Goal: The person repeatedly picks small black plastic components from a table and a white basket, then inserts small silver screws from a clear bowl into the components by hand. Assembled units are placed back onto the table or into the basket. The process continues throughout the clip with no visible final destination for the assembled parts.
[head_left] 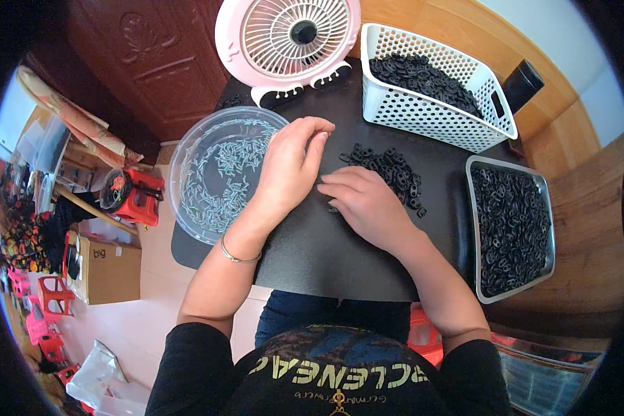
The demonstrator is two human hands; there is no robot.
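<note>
1. We are seeing a pink fan [303, 32] standing on the desk [326, 256].
2. We are noticing a carved reddish-brown door [149, 59] left of it.
3. We are finding a cardboard box [109, 272] near a red stool [145, 200].
4. We are spotting a silvery bag [97, 371] lying on the floor [161, 301].

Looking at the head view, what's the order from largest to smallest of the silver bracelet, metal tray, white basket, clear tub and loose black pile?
1. White basket and clear tub: look alike, so unranked; the left hand covers some tub
2. Metal tray
3. Loose black pile, partly hidden
4. Silver bracelet
</note>
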